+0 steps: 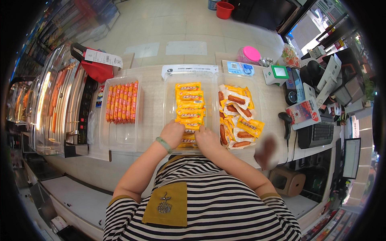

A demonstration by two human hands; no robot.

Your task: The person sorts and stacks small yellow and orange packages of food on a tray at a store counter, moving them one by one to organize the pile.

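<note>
In front of me stands a clear plastic bin (211, 79) with yellow sausage packets (190, 113) laid flat in an overlapping column. My left hand (173, 134) and my right hand (208, 141) pinch the two ends of one yellow packet (190, 131) near the bin's front. A green bangle circles the left wrist. To the right, another clear bin (254, 82) holds a loose heap of yellow packets (251, 126) and sausages in clear-fronted wrappers (236, 99). On the left, a third bin (120, 141) contains a row of orange-red wrapped sausages (122, 102).
A glass-covered roller grill (54, 105) borders the counter's left side, with a red bag (98, 69) behind. At right are a barcode scanner (285, 120), a keyboard (316, 134) and a green-white payment box (276, 75). A pink-lidded jar (251, 54) stands at the back.
</note>
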